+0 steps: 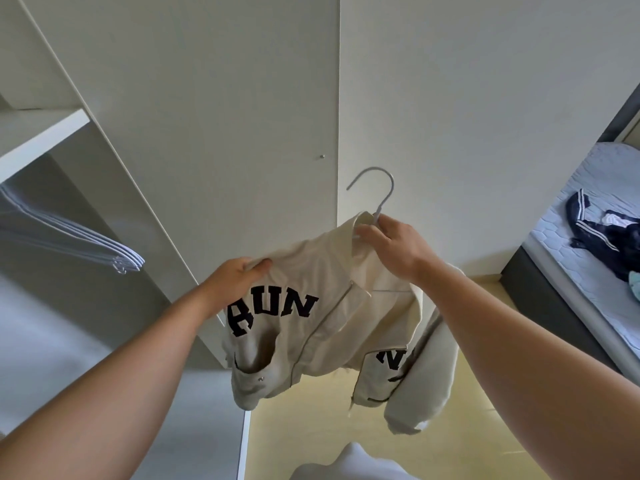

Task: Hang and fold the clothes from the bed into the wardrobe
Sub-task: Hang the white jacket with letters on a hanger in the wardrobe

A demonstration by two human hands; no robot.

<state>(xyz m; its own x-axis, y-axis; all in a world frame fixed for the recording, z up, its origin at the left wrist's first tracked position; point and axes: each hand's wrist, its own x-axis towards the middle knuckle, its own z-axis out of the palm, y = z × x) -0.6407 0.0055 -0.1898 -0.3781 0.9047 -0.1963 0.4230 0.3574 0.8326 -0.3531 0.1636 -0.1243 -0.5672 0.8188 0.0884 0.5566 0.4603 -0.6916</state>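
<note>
Jacket (311, 327) is mid-air at frame centre, in front of the closed wardrobe door (242, 98), partly on a hanger (390, 195). The hook sticks out of the collar toward 12 o'clock, hooked on nothing.

Left hand (235, 275): fingers curled round the jacket's shoulder at its 10 o'clock edge, thumb pressed on top of the fabric.

Right hand (391, 244): fingertips pinching the hanger neck and collar together at the jacket's 1 o'clock corner (can't tell how much is hanger vs cloth).

The jacket front is unzipped and black letters show on the chest. One sleeve droops at 5 o'clock over the yellow floor.

At 9 o'clock the wardrobe bay is open, with a bunch of spare hangers (86, 244) under the shelf (41, 133).

Bed (588, 271) is at 3 o'clock. A navy garment (609, 233) lies crumpled on it, with something teal just beside that at the frame edge.
</note>
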